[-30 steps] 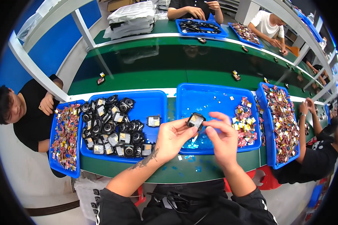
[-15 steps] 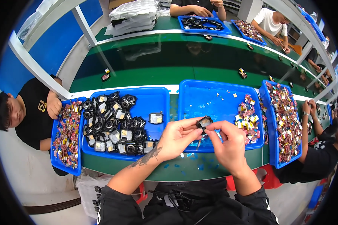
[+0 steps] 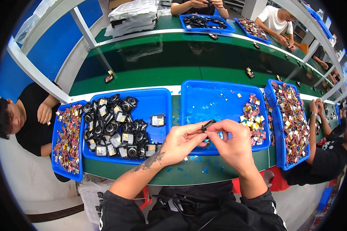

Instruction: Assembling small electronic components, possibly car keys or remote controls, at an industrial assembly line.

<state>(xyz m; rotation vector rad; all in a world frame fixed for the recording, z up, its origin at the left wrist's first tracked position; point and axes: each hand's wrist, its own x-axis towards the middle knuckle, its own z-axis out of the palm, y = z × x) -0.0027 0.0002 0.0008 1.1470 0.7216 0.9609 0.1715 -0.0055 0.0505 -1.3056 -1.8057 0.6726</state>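
Note:
Over the front edge of a blue tray (image 3: 219, 85), my left hand (image 3: 181, 144) and my right hand (image 3: 232, 143) meet. Both grip a small black smartwatch case (image 3: 208, 125) between thumb and fingers. It is tilted nearly edge-on, and the fingertips partly cover it. Under and beyond my hands, the tray holds scraps of blue film and a heap of small wired parts (image 3: 252, 127) at its right end. Left of my hands, another blue tray (image 3: 152, 100) carries many similar black cases (image 3: 113, 127), with a lone case (image 3: 157, 120) lying apart.
Blue trays of small wired parts flank the work at left (image 3: 67, 138) and right (image 3: 291, 123). A green conveyor (image 3: 162, 77) runs behind, bearing a few loose assemblies. Co-workers sit at left, right and across. White frame posts (image 3: 34, 69) rise at left. Film scraps dot the green tabletop (image 3: 173, 175).
The watch case has turned in my fingers from showing its flat face to nearly edge-on. My right hand has shifted slightly up. The co-worker's hand at left has moved down off the tray edge.

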